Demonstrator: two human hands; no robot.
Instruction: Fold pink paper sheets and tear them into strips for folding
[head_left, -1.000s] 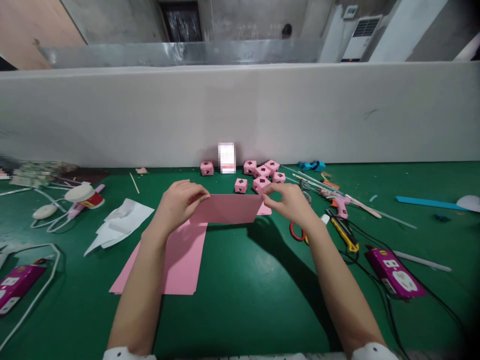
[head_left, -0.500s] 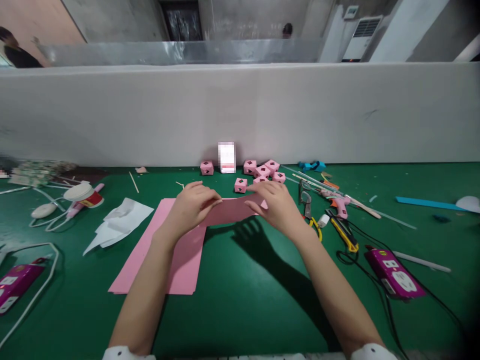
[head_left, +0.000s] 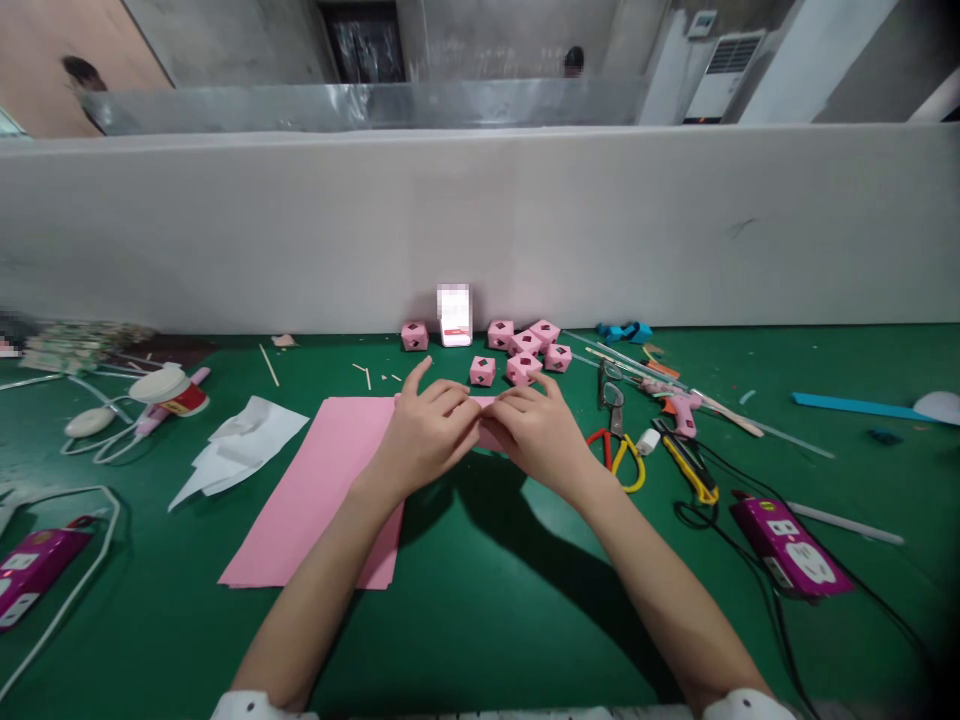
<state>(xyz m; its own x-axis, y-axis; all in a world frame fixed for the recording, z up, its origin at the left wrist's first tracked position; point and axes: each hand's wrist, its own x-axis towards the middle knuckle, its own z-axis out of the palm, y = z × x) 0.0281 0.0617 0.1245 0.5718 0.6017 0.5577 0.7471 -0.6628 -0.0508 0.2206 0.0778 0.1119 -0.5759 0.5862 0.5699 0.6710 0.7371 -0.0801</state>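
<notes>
My left hand (head_left: 435,425) and my right hand (head_left: 536,425) are close together over the green table (head_left: 495,620). Both pinch a pink paper strip (head_left: 489,432), of which only a small part shows between the fingers. My fingers hide the rest. Beneath my left forearm lies a stack of pink paper (head_left: 322,500). Just beyond my hands sit several small pink paper boxes (head_left: 523,370) with dark diamond-shaped openings on their sides. One pink box (head_left: 414,336) stands apart, left of the lit phone (head_left: 455,315) that leans on the partition.
To the right lie scissors (head_left: 628,465) with red and yellow handles, a yellow box cutter (head_left: 691,468), a pink glue gun (head_left: 682,412) and a purple power strip (head_left: 791,548). Leftward are crumpled white paper (head_left: 240,450) and a paper cup (head_left: 169,390). A white partition (head_left: 300,230) borders the back.
My hands have come together from farther apart, and the pink strip between them is now mostly covered. The scissors' handles have come into view. A person behind the partition has shifted right.
</notes>
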